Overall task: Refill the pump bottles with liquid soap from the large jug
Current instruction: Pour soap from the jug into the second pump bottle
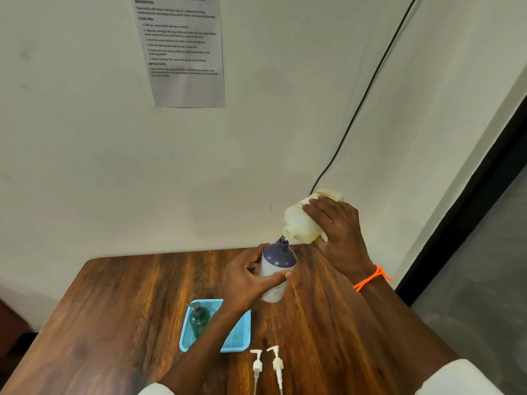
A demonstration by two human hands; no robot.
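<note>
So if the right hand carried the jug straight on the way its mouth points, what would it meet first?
Probably the open neck of the pump bottle held by the left hand. The right hand tips the jug down-left, with its mouth just above that neck; depth is unclear from one view.

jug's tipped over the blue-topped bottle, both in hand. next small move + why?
Probably tip the jug slightly further with the right hand. Its open mouth sits just above and right of the open neck of the blue-topped bottle, which the left hand grips above the table; whether soap is flowing yet is unclear. Two white pump heads lie loose, so filling comes first.
</note>
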